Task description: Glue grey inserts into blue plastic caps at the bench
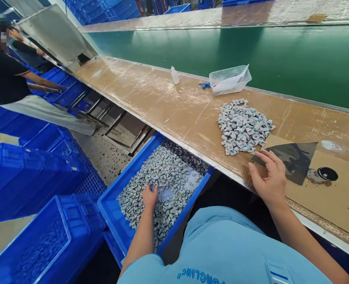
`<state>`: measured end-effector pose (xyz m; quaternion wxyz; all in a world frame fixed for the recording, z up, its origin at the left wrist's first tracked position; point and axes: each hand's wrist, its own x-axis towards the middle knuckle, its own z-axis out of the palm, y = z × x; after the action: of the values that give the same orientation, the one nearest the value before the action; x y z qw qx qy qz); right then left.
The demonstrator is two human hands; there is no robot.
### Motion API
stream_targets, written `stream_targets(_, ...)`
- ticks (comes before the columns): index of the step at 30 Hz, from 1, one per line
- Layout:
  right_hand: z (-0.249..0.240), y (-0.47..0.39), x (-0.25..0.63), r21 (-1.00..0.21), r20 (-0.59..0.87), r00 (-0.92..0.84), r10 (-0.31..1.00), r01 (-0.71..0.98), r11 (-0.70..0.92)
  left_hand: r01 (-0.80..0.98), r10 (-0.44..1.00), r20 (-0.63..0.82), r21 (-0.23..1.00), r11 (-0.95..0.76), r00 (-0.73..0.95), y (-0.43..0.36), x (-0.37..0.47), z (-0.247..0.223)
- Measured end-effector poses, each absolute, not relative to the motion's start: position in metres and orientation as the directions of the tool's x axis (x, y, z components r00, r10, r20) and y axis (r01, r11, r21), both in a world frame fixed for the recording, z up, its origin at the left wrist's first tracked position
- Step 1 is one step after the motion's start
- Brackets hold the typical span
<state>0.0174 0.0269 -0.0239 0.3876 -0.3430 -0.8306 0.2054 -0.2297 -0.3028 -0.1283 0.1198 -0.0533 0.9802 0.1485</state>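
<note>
My left hand [150,196] is over the small grey parts [141,173] that fill much of a blue crate [107,201]. Its thumb and fingers are apart, with a pale bluish patch just beside the fingertips. My right hand [271,177] hovers at the bench edge, fingers spread and nothing visible in it. Just beyond its fingertips lies a heap of small grey and teal parts [244,126]. A dark sheet [295,157] on brown cardboard [343,197] is to the right of that hand, beside a small round container with a black top [327,174].
A clear plastic tray [230,81] and a white bottle [175,75] stand on the bench near the green belt [281,63]. Stacked blue crates [29,177] fill the left side. Two people work at the far left, one beside crates [70,92].
</note>
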Motion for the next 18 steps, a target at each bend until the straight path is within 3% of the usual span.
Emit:
stream_targets(5, -0.012, 0.018, 0.02, -0.523, 0.633, -0.442, 0.636, 0.361, 0.772, -0.196, -0.146, -0.34, 0.118, 0.974, -0.929, -0.325, -0.211, -0.125)
stream_targets(8, -0.004, 0.003, 0.012, -0.504, 0.667, -0.54, 0.514, 0.18, 0.844, -0.252, -0.226, -0.393, 0.014, 0.968, -0.891, -0.357, -0.193, -0.116)
stream_targets(11, -0.004, -0.022, -0.016, -0.625, 0.455, -0.839, 0.298, -0.062, 0.779, -0.227, -0.202, -0.484, -0.008, 0.974, -0.851, -0.375, -0.174, -0.116)
stream_targets(14, -0.026, -0.05, -0.057, -0.748, 0.104, -0.993, -0.059, -0.118, 0.654, -0.201, -0.145, -0.586, 0.032, 0.979, -0.797, -0.375, -0.161, -0.124)
stream_targets(17, -0.066, -0.077, -0.092, -0.662, -0.174, -0.977, -0.125, 0.022, 0.749, -0.211, -0.082, -0.675, 0.111, 0.971, -0.733, -0.367, -0.155, -0.13)
stream_targets(18, -0.08, -0.085, -0.1, -0.646, -0.186, -0.976, -0.116, 0.032, 0.763, -0.217, -0.05, -0.7, 0.152, 0.964, -0.713, -0.364, -0.154, -0.13)
